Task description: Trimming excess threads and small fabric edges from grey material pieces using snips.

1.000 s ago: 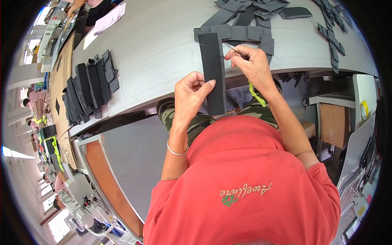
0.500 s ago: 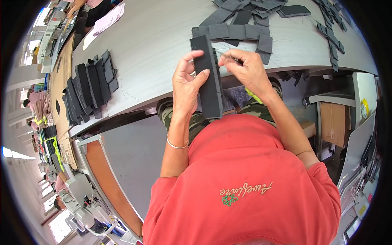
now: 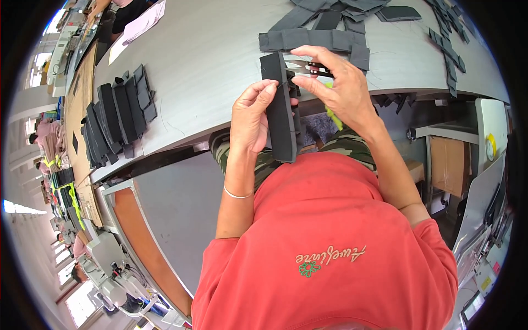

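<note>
My left hand (image 3: 250, 118) is closed on a long dark grey fabric strip (image 3: 284, 129), thumb on its face, holding it upright over the table's near edge. A pair of thread snips (image 3: 305, 67) with black handles sits between the thumb and fingers of my right hand (image 3: 349, 91). The blades are spread and point left, at the strip's right edge near its upper part. Small folded dark pieces show along that edge. Behind the strip, a chain of joined dark fabric pieces (image 3: 313, 38) lies on the table (image 3: 203, 60).
To the left, several dark strips (image 3: 118, 113) lie in a stack at the table edge. More dark pieces (image 3: 448, 55) are at the far right. A pink cloth (image 3: 144, 22) lies far left, near another person's arm. A cardboard box (image 3: 446, 165) stands under the table at right.
My right hand has opened up around the snips, whose spread blades now show at the strip. My left thumb and fingertips have drawn together on the strip, which has shifted slightly.
</note>
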`<state>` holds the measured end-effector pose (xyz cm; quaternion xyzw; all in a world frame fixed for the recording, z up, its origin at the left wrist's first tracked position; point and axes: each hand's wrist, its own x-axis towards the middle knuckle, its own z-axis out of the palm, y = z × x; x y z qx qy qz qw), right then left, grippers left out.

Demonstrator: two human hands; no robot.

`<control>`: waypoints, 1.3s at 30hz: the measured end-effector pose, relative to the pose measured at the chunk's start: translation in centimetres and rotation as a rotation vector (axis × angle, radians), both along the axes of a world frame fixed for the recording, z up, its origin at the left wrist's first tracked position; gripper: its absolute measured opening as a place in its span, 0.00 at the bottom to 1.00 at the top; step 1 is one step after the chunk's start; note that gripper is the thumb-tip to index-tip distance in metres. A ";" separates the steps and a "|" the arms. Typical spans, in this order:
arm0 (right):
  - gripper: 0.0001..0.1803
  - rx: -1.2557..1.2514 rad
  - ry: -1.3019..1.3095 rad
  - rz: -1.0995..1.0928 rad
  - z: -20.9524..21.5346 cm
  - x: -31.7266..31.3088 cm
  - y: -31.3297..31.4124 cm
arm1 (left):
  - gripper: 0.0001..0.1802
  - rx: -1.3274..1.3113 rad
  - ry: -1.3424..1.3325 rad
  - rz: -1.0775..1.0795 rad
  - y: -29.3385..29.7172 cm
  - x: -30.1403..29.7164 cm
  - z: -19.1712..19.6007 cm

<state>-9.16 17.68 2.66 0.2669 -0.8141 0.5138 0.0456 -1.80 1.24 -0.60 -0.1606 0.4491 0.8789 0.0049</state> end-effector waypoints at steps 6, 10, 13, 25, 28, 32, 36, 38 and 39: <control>0.08 0.172 0.258 0.041 -1.8 0.0 0.7 | 0.08 0.101 -0.005 0.027 -0.3 0.1 -0.3; 0.06 0.233 0.445 -0.013 -2.7 -0.1 0.1 | 0.08 0.066 0.004 0.014 -0.2 0.1 -0.3; 0.06 0.306 0.448 -0.010 -2.3 0.2 0.0 | 0.08 0.017 0.001 0.027 0.1 0.3 -0.5; 0.06 0.163 0.314 -0.013 -2.2 -0.5 -0.1 | 0.29 -0.132 0.039 0.008 0.6 0.5 0.4; 0.06 0.184 0.384 -0.003 -2.2 -1.0 -0.5 | 0.30 -0.152 0.011 -0.040 0.6 0.5 0.4; 0.06 0.205 0.402 -0.004 -2.3 -1.7 -0.5 | 0.28 -0.220 -0.012 -0.091 0.5 0.6 0.9; 0.05 0.230 0.408 0.027 -2.3 -2.2 0.1 | 0.27 -0.315 -0.034 -0.125 0.3 0.9 0.8; 0.05 0.227 0.407 0.040 -2.3 -2.4 0.4 | 0.27 -0.300 -0.025 -0.135 0.3 1.0 0.6; 0.06 0.194 0.365 0.025 -2.4 -2.5 0.6 | 0.27 -0.299 -0.025 -0.134 0.3 1.0 0.6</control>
